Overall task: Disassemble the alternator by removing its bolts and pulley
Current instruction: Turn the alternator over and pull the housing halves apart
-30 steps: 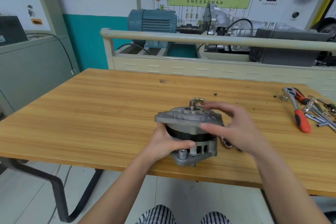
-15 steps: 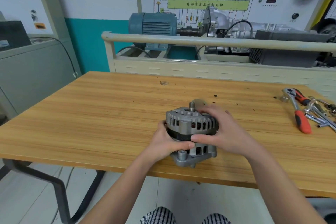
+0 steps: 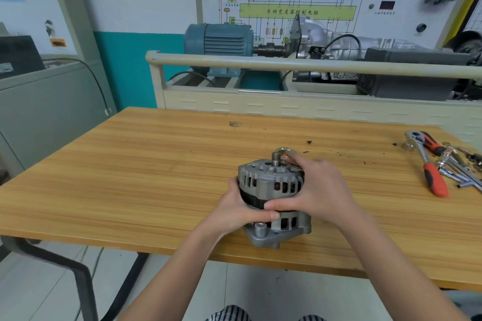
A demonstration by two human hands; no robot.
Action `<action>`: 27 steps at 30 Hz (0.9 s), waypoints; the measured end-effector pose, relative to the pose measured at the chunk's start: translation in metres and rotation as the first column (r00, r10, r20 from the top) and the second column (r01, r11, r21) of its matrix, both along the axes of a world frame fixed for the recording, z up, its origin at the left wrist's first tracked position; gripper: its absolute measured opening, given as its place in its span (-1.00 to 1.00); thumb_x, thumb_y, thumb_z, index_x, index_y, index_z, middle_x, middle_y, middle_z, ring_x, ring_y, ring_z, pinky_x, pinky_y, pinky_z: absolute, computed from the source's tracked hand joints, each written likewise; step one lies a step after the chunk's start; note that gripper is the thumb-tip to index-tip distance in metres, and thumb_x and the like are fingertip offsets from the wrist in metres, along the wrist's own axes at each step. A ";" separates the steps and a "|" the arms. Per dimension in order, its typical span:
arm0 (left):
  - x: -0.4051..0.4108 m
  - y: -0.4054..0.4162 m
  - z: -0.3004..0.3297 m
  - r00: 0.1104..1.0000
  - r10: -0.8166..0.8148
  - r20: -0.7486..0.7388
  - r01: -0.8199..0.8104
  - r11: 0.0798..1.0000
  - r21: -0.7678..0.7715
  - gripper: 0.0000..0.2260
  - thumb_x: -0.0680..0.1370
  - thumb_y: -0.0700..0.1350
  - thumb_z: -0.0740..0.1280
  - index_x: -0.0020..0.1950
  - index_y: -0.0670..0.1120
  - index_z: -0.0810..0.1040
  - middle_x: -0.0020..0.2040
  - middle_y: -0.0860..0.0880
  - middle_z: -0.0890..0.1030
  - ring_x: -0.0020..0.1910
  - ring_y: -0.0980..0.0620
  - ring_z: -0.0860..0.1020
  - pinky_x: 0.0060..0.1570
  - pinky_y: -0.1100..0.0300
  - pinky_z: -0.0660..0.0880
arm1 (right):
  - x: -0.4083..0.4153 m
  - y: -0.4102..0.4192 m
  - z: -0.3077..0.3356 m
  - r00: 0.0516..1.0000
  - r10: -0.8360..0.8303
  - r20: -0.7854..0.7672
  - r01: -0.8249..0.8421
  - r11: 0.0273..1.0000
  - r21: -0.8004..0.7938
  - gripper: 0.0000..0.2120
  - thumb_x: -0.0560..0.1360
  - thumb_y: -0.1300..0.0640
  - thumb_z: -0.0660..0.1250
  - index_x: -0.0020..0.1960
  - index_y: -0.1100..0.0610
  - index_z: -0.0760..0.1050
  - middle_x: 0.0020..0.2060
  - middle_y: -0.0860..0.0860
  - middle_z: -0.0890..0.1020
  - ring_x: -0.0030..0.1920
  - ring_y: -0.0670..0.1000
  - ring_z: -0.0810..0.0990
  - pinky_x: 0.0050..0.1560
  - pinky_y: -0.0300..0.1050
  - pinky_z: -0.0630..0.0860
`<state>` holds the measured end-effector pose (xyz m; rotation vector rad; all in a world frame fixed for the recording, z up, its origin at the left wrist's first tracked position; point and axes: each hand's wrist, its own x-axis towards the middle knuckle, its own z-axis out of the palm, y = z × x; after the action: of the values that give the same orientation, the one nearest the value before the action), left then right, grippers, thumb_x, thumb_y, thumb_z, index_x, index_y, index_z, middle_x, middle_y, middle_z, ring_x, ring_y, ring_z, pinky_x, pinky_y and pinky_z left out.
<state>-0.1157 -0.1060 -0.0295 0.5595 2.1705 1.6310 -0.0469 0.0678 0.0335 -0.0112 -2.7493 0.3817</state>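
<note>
A grey alternator (image 3: 271,185) stands on end near the front edge of the wooden table (image 3: 130,177), its bare threaded shaft (image 3: 276,158) pointing up. My left hand (image 3: 237,208) grips its left side at the dark middle band. My right hand (image 3: 315,190) wraps the right side, thumb across the front and fingers over the top housing. A round metal part (image 3: 283,150), possibly the pulley, shows just behind the shaft, mostly hidden.
A red-handled ratchet (image 3: 430,172) and several loose metal tools and bolts (image 3: 459,164) lie at the table's right end. A beige rail and training bench (image 3: 313,65) with a blue motor (image 3: 221,39) stand behind the table. A grey cabinet (image 3: 39,101) is at the left.
The top housing, held raised and tilted a second ago, has come down level on the alternator body. My right hand went from open above it to gripping its right side.
</note>
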 end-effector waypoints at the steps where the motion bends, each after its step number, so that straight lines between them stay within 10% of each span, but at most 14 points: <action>1: 0.000 0.000 0.000 1.000 0.003 0.000 -0.003 1.000 0.005 0.00 0.10 0.02 0.62 0.37 -0.02 0.10 0.16 0.15 0.47 0.11 0.28 0.45 -0.07 0.41 0.40 | 0.000 0.000 0.000 0.999 -0.014 -0.039 0.015 1.000 0.022 0.29 -0.08 -0.71 0.08 0.46 0.04 0.33 0.19 -0.07 0.61 0.14 0.05 0.57 0.21 -0.01 0.46; 6: 0.001 0.001 -0.002 1.000 0.008 0.013 -0.009 1.000 0.026 0.13 0.08 -0.03 0.64 0.49 -0.07 0.04 0.17 0.13 0.49 0.14 0.24 0.47 0.08 0.36 0.40 | 0.000 -0.009 -0.013 0.943 -0.029 -0.331 0.051 0.997 0.059 0.01 0.07 -0.61 0.14 0.12 0.17 0.61 -0.29 -0.02 0.70 -0.30 0.06 0.66 -0.13 -0.03 0.57; 12: 0.003 0.006 -0.001 0.998 0.052 -0.029 -0.053 0.998 -0.045 0.21 -0.06 0.18 0.59 0.48 0.01 0.07 0.29 0.02 0.46 0.37 -0.04 0.37 0.40 -0.05 0.32 | 0.003 -0.016 -0.013 0.935 -0.137 -0.328 0.153 0.988 0.024 -0.06 0.09 -0.63 0.11 -0.07 0.18 0.62 -0.48 -0.04 0.60 -0.50 0.05 0.58 -0.44 -0.17 0.49; 27: 0.008 0.011 0.009 0.990 0.047 -0.136 -0.061 0.993 -0.105 0.21 -0.05 0.25 0.53 0.49 -0.01 0.09 0.33 0.08 0.42 0.42 -0.04 0.30 0.43 -0.06 0.25 | 0.007 -0.028 -0.021 0.845 -0.331 -0.419 0.337 0.940 -0.062 -0.13 0.06 -0.63 0.09 -0.18 0.13 0.56 -0.52 -0.04 0.56 -0.51 0.05 0.57 -0.35 -0.20 0.35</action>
<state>-0.1076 -0.0952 -0.0208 0.5977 2.3745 1.5305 -0.0404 0.0399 0.0127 -0.3588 -2.2573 0.2325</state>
